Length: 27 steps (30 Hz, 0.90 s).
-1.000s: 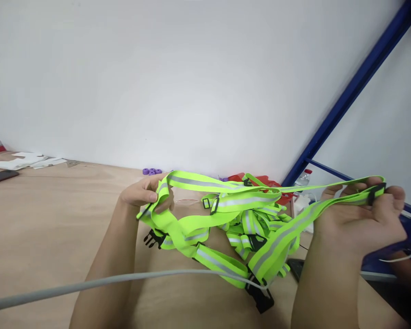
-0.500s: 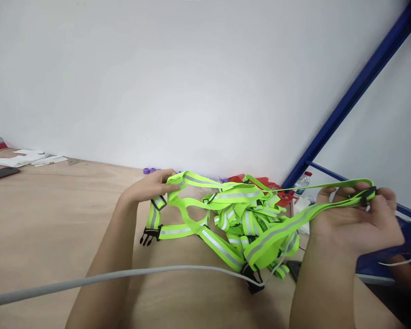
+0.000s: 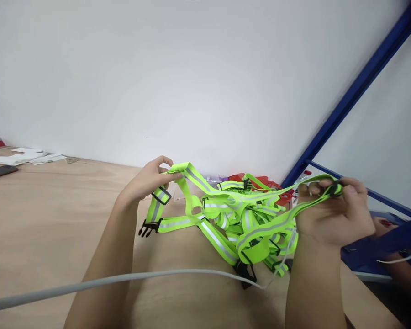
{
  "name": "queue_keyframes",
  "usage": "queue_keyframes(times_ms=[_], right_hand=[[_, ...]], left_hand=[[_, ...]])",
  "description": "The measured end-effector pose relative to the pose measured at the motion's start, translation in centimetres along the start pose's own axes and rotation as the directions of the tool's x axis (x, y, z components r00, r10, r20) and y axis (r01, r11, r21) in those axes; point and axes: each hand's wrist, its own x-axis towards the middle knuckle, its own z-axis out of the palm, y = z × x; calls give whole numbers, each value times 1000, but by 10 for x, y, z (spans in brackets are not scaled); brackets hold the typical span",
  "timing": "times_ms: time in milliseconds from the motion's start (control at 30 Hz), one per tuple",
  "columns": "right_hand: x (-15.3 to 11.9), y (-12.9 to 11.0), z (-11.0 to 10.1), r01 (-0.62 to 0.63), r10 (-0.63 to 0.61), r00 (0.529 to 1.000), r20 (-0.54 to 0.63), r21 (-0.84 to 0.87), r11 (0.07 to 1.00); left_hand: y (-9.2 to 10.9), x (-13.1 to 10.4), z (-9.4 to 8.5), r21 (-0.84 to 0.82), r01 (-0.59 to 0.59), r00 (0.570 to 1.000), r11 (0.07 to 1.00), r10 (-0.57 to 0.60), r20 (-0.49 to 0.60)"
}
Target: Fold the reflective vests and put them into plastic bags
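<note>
Hands well apart, each closed on a fluorescent yellow-green harness (image 3: pixel 217 240) spread between them above the near part of the wooden table (image 3: pixel 55 228). Left hand (image 3: pixel 150 180) pinches a folded strap between thumb and fingers at the harness's far left corner; right hand (image 3: pixel 335 214), palm partly turned up, grips a strap loop at the right end, thumb against a black fitting (image 3: pixel 336 188). Harness: flat webbing, silver-grey stripe along the middle of one face, other face plain green where it turns over. Straps meet at a rounded junction right of the left hand. Hanging on the left: a black rectangular slider (image 3: pixel 161 195) and, below it, a black pronged buckle half (image 3: pixel 150 227), prongs free. Second black buckle (image 3: pixel 245 272) hangs at the near side, right of the junction. Right portion sags in a broad curve, overlapping in view a tangled pile (image 3: pixel 248 217) of like webbing; boundary between the two hard to tell there. Red plastic (image 3: pixel 286 196) lies beyond the pile. Grey cable (image 3: pixel 123 277) crosses the near foreground, blurred at left
</note>
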Motion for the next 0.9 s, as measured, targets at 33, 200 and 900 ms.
queue_keyframes(times_ms=[33, 200, 900], right_hand=[[-1, 1, 0, -20, 21, 998, 52, -33, 999], [-6, 3, -8, -74, 125, 926, 357, -153, 985], [-68, 56, 21, 31, 845, -116, 521, -849, 528]], left_hand=[[2, 0, 1, -101, -15, 999, 995, 19, 41], [10, -2, 6, -532, -67, 984, 844, 145, 105], [23, -16, 18, -708, -114, 882, 697, 399, 250]])
